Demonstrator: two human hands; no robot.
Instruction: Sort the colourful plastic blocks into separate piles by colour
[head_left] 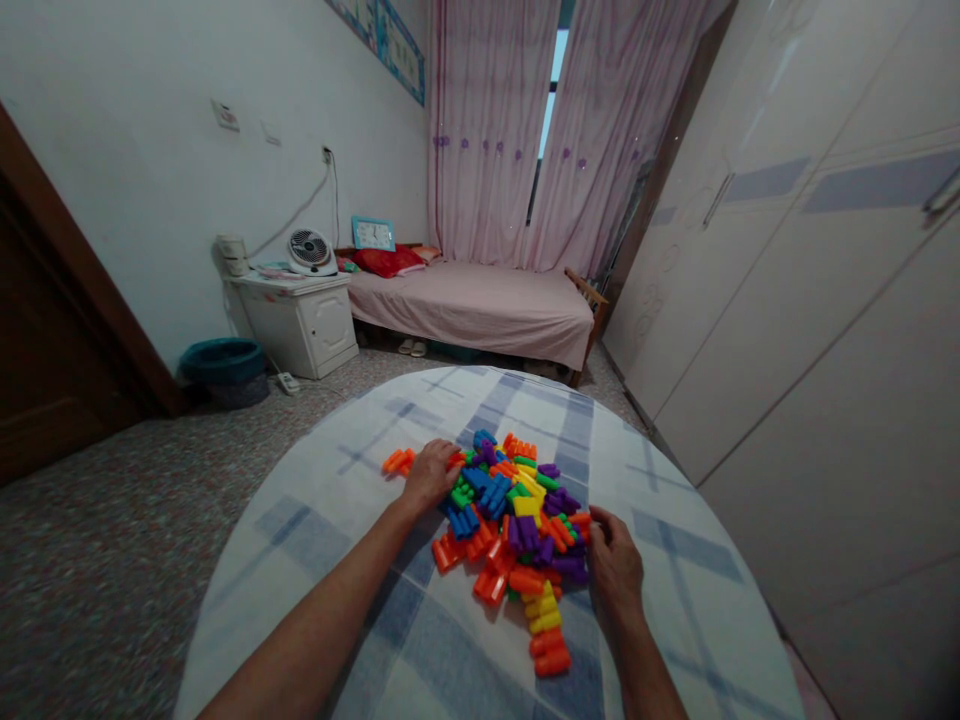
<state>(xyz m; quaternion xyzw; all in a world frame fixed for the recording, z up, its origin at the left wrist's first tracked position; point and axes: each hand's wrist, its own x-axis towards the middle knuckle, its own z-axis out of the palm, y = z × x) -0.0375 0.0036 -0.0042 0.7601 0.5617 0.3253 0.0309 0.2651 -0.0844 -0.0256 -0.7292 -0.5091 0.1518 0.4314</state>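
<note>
One heap of glossy plastic pieces, tube-ribbed, in orange, blue, purple, yellow and green (495, 495), lies between the two hands I watch. Left hand (433, 475): fingers curved narrowly over the heap's left side, at an orange piece; whether they pinch it, I cannot tell. Right hand (617, 563): fingers bent inward against orange plastic at the heap's right side; I cannot tell if it is held. Obstacles: the piled pieces, filling the space between the hands; loose orange ribbed plastic pieces (397, 461), just left of the left hand; an orange ribbed plastic block (550, 652), left of and nearer than the right hand. Edges: round table in white-and-blue checked cloth (315, 520), cloth reaching outward from each hand to a curved rim well apart. Past the rim: pink-covered bed (472, 310) ahead of both hands; teal bin (225, 365), far left of the left hand; tall white wardrobe (787, 350), right of the right hand.
</note>
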